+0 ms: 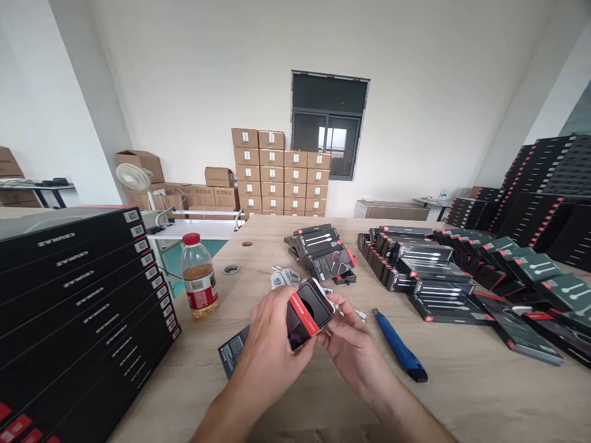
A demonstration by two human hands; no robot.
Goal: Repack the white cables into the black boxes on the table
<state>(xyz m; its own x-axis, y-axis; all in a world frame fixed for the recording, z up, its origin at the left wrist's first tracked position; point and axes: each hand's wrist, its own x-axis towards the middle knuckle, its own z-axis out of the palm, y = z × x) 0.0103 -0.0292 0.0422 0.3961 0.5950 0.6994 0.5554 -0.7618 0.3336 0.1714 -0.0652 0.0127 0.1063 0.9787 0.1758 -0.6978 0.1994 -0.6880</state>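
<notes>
Near the front of the table, my left hand (270, 335) is wrapped round a small black retail box (300, 314) with a red band. The box is tilted, its far end up to the right, and a pale edge shows at that end. My right hand (353, 341) pinches the same end of the box with closed fingers; what lies between its fingertips is partly hidden. Behind the hands lies a coiled grey-white cable (284, 277). Under my left forearm a flat black printed box (233, 351) is partly covered. A blue utility knife (399, 344) lies right of my right hand.
A tall stack of black boxes (87, 307) stands at left, beside a red-capped bottle (200, 277). Several black cable boxes (323, 246) are heaped behind my hands. Rows of more boxes (425, 264) fill the right side. Cartons (272, 172) stand against the wall.
</notes>
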